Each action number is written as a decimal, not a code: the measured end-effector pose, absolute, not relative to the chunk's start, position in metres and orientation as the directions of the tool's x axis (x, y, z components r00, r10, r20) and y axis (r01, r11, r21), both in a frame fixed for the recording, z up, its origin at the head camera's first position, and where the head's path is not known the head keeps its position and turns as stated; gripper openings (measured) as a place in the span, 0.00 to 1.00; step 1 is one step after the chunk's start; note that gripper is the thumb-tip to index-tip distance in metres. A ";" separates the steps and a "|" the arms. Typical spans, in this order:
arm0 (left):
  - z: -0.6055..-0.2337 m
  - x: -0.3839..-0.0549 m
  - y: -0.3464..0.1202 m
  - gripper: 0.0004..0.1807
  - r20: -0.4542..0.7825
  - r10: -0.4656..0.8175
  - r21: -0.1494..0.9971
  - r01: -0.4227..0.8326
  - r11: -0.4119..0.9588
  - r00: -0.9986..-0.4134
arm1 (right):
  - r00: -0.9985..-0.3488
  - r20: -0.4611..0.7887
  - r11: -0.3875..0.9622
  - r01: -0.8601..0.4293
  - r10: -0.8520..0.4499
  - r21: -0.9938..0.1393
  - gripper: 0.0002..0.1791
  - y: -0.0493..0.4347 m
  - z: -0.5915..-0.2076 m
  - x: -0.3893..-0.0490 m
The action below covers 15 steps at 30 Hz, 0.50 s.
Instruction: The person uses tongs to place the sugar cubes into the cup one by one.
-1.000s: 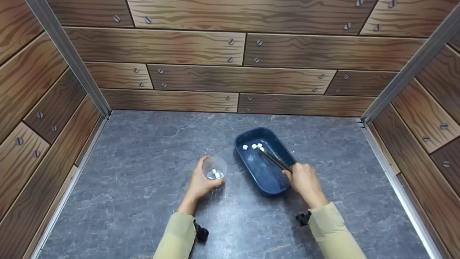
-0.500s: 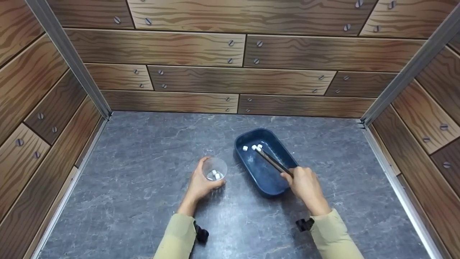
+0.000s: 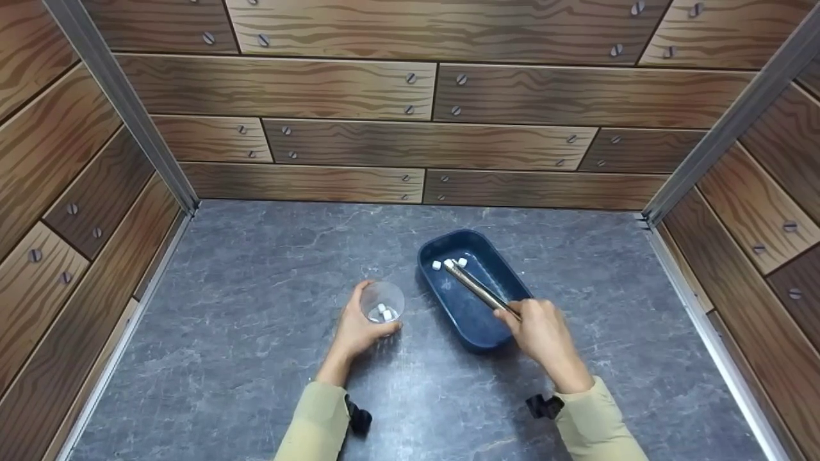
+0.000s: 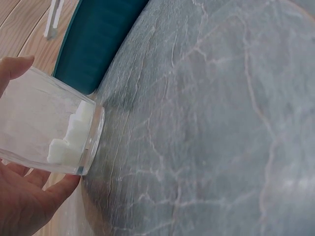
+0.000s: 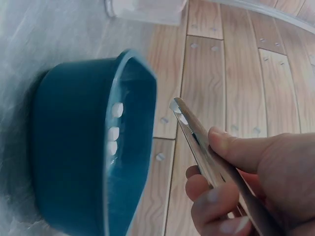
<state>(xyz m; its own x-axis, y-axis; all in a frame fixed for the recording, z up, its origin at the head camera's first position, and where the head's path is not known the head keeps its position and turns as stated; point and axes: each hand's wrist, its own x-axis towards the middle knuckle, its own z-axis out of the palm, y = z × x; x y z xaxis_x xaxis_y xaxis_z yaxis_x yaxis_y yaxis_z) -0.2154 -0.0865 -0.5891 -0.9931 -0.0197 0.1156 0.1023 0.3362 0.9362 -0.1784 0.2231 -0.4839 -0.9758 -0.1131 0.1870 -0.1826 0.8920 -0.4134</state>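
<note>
My left hand (image 3: 360,326) grips a clear plastic cup (image 4: 34,110), fingers and thumb around its side. Several small white cubes (image 4: 73,135) lie at the bottom of it. In my right hand (image 3: 539,326) is a pair of metal tongs (image 5: 211,160), held between thumb and fingers and reaching over the blue tray (image 3: 471,326). The right wrist view has a white cube (image 5: 182,119) between the tong tips, above the tray. Other white cubes (image 5: 117,109) lie at the tray's far end; the tongs partly cover that group in the head view.
Both containers are on a grey marbled surface (image 3: 256,269), the cup left of the tray. Wood-patterned panels (image 3: 352,141) with metal corner posts (image 3: 138,121) close in the back and both sides. Each wrist wears a black camera mount (image 3: 359,419).
The tong tips have lifted from among the cubes and shifted slightly left, with a white cube between them. My right hand has drawn back a little. The left hand and cup stay put.
</note>
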 end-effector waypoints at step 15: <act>-0.589 -0.216 -0.086 0.52 0.124 -0.029 0.931 0.106 0.350 -0.992 | -0.903 0.306 0.803 -0.414 -0.302 -0.429 0.15 0.191 -0.472 -0.164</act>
<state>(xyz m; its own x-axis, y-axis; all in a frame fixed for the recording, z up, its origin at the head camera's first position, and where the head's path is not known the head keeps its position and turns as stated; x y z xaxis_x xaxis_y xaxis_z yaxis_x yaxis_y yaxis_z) -0.2157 -0.0861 -0.5893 -0.9918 -0.0294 0.1242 0.1062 0.3497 0.9308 -0.1637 0.1908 -0.4719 -0.9028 -0.3024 0.3059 -0.4143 0.8028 -0.4289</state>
